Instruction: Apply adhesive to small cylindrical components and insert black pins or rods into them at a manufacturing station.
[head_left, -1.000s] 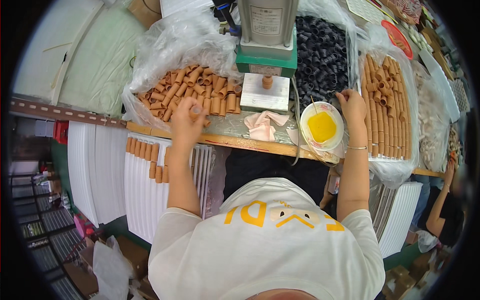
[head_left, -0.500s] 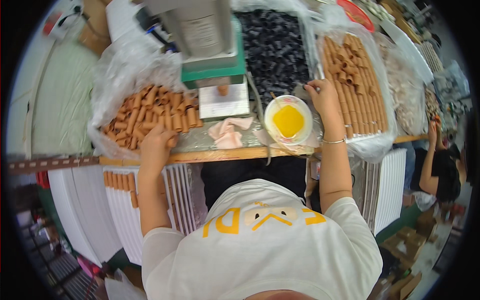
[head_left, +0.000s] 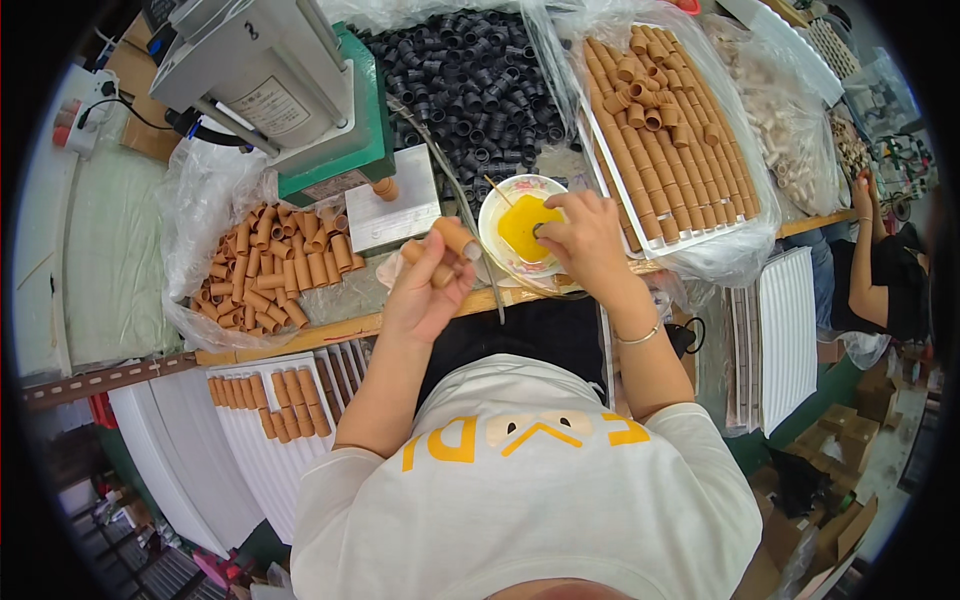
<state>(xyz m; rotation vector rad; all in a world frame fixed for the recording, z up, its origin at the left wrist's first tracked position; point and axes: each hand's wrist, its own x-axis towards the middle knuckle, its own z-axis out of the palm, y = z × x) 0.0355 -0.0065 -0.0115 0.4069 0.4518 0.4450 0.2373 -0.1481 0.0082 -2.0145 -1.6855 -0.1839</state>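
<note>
My left hand (head_left: 420,295) is raised in front of the press, its fingers closed around brown tubes. One brown tube (head_left: 457,238) points its open end toward the bowl; another brown piece shows lower between the fingers. Over the patterned bowl (head_left: 488,228) of yellow liquid (head_left: 518,232), my right hand (head_left: 590,240) pinches a small black ring-like fitting (head_left: 541,230) down at the liquid. Whether the fitting touches the liquid is hard to see. A thin stick (head_left: 498,190) leans in the bowl. Many loose black fittings (head_left: 470,90) lie in a heap behind it.
A grey and green press (head_left: 340,150) stands over a metal block (head_left: 400,205) bearing a short brown tube (head_left: 385,188). Loose brown tubes (head_left: 270,260) fill plastic at left. Tubes lie in rows on a white tray (head_left: 668,243) at right and a ridged board (head_left: 245,440) below left.
My left hand has come from the tube pile toward the middle, now holding brown tubes. My right hand has moved from beside the black heap to the bowl with a black fitting. The view has shifted.
</note>
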